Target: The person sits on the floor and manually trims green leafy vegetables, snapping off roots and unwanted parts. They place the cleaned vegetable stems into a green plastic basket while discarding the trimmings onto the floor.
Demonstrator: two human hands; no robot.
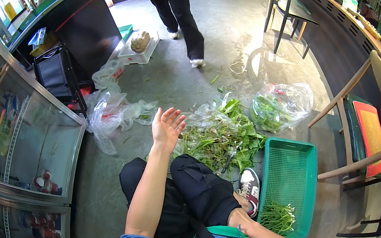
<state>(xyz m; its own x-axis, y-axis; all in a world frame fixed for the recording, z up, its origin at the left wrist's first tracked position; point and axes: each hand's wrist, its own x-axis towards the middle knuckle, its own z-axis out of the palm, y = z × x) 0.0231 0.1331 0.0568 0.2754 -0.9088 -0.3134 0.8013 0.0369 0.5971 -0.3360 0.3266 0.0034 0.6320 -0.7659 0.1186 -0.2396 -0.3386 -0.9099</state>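
Note:
My left hand (167, 128) is raised over the floor in front of my knees, palm up, fingers apart, with nothing in it. Just beyond it lies a loose heap of leafy greens and trimmings (225, 136), partly on clear plastic. My right hand (237, 216) is mostly hidden behind my bent knee; only the part by the wrist shows, close to my ankle. To the right of my shoe stands a green plastic basket (289, 174). A bunch of flowering chives (277, 216) with pale buds rests in its near end.
A plastic bag of greens (280, 108) sits beyond the basket. Crumpled plastic bags (107, 104) lie left. A white crate (138, 54) holds a pumpkin-like squash (140, 41). A person (179, 6) stands ahead. Glass-door fridge (55, 148) at left, wooden chair (357, 129) at right.

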